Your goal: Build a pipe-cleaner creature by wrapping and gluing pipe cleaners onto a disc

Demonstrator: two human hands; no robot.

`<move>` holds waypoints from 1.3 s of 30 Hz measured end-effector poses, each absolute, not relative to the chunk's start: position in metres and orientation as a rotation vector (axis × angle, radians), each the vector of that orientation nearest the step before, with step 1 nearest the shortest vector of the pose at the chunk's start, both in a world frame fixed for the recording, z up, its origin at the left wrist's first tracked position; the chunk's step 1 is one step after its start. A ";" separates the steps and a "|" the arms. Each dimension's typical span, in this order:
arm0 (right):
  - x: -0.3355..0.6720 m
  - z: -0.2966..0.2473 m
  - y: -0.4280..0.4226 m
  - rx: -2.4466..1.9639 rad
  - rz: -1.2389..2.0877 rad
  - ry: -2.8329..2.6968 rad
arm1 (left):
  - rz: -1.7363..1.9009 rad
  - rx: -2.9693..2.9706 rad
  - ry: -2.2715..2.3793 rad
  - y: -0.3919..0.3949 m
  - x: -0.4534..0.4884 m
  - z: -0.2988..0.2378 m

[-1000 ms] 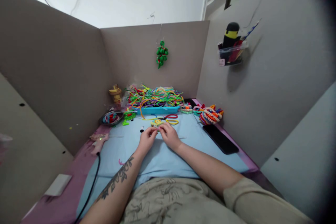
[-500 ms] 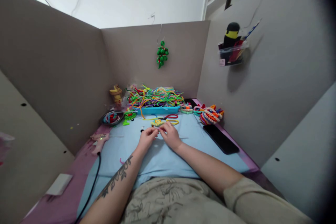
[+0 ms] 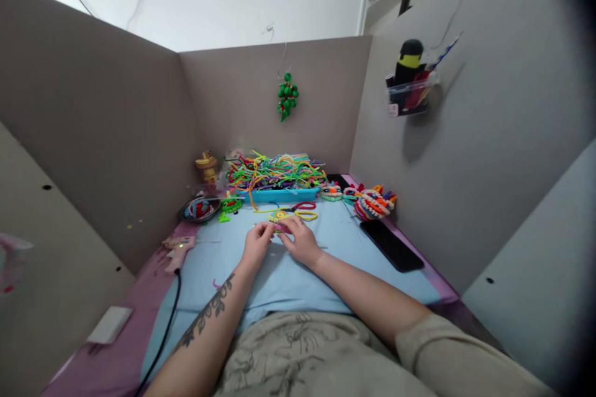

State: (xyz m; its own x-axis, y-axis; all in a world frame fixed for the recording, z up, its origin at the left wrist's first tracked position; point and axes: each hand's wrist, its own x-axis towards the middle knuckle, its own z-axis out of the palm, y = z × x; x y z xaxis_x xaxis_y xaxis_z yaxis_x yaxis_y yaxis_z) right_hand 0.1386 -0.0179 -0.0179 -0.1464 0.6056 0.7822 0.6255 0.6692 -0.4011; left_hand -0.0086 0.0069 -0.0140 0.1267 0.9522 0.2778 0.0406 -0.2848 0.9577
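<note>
My left hand (image 3: 257, 244) is closed in a pinch at the left end of a small pink fuzzy piece (image 3: 282, 229), probably a bent pipe cleaner. My right hand (image 3: 302, 242) has its fingers curled over the same piece from the right. The fingers hide most of its shape. Just beyond the fingertips lies a yellow-and-green coiled pipe-cleaner piece (image 3: 278, 216) with an orange centre. Scissors (image 3: 307, 214) with red and yellow handles lie behind my right hand.
A blue tray (image 3: 288, 196) heaped with colourful pipe cleaners stands at the back. At left are a pink glue gun (image 3: 180, 253) with a black cord and a dark bowl (image 3: 187, 211). A black phone (image 3: 391, 245) and braided colourful pieces (image 3: 372, 203) lie at right. Grey panels enclose the table.
My hands have drawn slightly apart, the left one shifting left. More of the pink piece now shows between them, and the right fingers lie flatter over it.
</note>
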 end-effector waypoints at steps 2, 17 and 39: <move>0.139 -0.018 -0.018 -0.975 -0.015 -1.819 | 1.299 1.520 0.995 0.007 -0.009 -0.013; 0.137 -0.022 -0.015 -0.921 0.068 -1.788 | 1.341 1.641 0.888 0.008 -0.008 -0.015; 0.141 -0.025 -0.010 -0.991 0.055 -1.780 | 1.240 1.545 1.018 0.005 -0.007 -0.017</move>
State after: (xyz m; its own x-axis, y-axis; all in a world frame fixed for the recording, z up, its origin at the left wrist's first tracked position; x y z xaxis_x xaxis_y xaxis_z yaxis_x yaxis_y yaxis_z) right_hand 0.1410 -0.0096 -0.0247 -0.1076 0.6402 0.7607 0.5922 0.6558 -0.4682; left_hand -0.0069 0.0049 -0.0174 0.1642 0.9515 0.2601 0.0699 -0.2742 0.9591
